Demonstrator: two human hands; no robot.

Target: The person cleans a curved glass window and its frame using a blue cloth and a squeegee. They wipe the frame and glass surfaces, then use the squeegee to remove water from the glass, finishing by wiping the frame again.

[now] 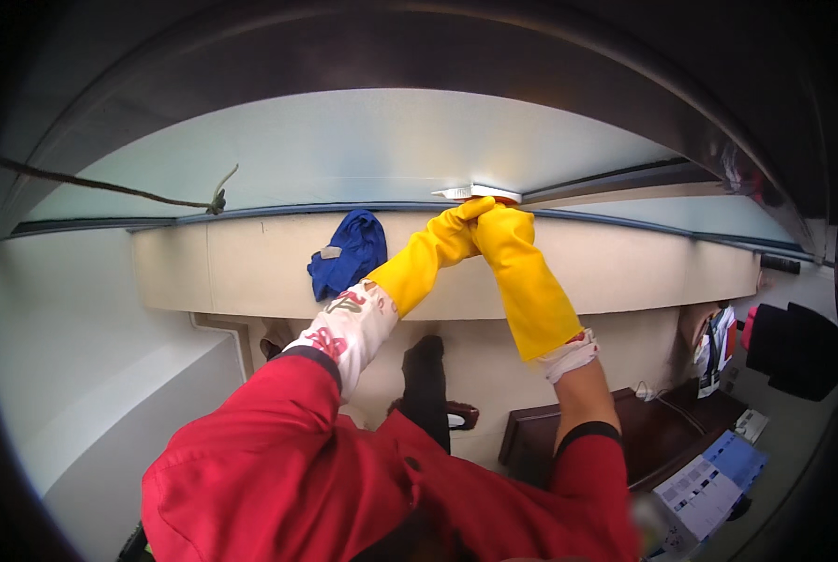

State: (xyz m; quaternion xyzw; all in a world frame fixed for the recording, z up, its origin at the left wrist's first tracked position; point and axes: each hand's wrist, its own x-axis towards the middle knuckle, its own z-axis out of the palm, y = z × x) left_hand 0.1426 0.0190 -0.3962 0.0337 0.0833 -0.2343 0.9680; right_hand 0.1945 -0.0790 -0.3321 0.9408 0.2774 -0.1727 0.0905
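Observation:
Both my hands wear long yellow rubber gloves and meet at the lower edge of a window pane [363, 151]. My left hand [457, 228] and my right hand [505, 221] close together on a white cleaning tool [486, 191] with an orange part underneath. Its white head lies along the glass just above the dark window frame. The gloves hide most of its grip. On the cream sill [615, 267], left of my left forearm, lies a crumpled blue cloth [352, 246] with a pale tag.
A dark cord [110, 186] with a knotted end crosses the glass at left. Below the sill at right stands a dark wooden desk [630, 421], with printed sheets [700, 495] near it. A black padded object [798, 348], perhaps a chair, is at far right. White wall [75, 316] borders the left.

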